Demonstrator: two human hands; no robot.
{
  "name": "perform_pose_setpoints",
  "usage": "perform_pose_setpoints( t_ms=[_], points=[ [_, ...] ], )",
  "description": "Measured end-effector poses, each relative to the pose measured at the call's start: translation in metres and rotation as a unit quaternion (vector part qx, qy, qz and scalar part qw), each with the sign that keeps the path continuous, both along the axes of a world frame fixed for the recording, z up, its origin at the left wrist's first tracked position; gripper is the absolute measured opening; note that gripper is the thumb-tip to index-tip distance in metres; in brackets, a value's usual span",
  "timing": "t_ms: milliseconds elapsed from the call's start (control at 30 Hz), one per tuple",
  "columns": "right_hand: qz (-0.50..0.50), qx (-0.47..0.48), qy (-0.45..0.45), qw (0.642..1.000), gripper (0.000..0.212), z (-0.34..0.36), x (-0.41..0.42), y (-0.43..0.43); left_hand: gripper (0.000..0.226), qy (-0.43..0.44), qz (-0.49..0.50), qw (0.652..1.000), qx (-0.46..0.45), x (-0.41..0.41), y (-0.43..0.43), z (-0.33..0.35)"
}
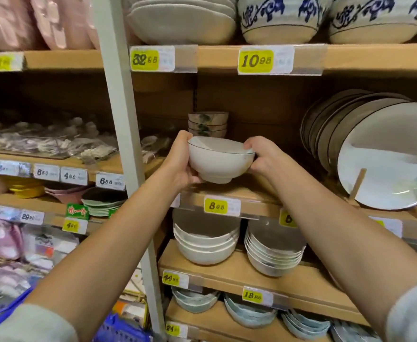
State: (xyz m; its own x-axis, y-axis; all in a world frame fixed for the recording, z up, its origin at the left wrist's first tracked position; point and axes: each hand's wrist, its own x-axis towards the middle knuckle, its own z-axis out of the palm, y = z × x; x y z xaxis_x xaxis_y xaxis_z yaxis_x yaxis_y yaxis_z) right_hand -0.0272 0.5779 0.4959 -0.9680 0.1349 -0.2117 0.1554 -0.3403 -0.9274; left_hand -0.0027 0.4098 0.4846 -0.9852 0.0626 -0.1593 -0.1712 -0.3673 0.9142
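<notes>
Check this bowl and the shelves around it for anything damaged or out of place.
No damage shows. The white bowl, held by the left hand and right hand, looks whole. Only the bowl stack on the shelf below and its neighbour lean toward the aisle.

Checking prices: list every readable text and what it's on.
"32 88": upper left tag, top shelf edge.
"10 98": upper right tag, same edge.
"8 88": middle tag, below the bowl.
"44 98": lower left tag.
"18 88": lower right tag.
"6 50": white tag at left.
Other tags, green sign: too blurred.
</notes>
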Motion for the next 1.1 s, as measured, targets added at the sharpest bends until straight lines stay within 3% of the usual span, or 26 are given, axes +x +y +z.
perform_pose_setpoints(
  t_ms=[200,333,733,833,1000,1100],
  points=[
    [-0.026,0.019,-0.025,0.999,0.013,-0.005,-0.048,-0.013,0.021,0.041,0.059,0.997,0.005,-0.045,0.001,-0.016],
    [-0.027,0.022,-0.037,0.999,0.016,-0.011,-0.067,-0.021,0.037,0.036,0.103,0.994,-0.019,-0.064,-0.001,-0.027],
    [-0.006,0.027,-0.034,0.999,0.01,-0.019,-0.095,-0.033,0.051,0.023,0.157,0.986,-0.054,-0.082,-0.008,-0.036],
    [0.002,0.022,-0.025,0.999,0.007,-0.022,-0.099,-0.028,0.067,0.039,0.168,0.982,-0.077,-0.071,-0.003,-0.039],
    [0.042,0.058,0.017,0.997,0.037,-0.014,-0.105,-0.023,0.098,0.032,0.144,0.989,0.004,-0.043,0.014,-0.045],
    [0.089,0.119,0.036,0.988,0.036,-0.008,-0.102,-0.031,0.101,0.044,0.144,0.988,0.01,-0.037,0.027,-0.045]
  ],
)
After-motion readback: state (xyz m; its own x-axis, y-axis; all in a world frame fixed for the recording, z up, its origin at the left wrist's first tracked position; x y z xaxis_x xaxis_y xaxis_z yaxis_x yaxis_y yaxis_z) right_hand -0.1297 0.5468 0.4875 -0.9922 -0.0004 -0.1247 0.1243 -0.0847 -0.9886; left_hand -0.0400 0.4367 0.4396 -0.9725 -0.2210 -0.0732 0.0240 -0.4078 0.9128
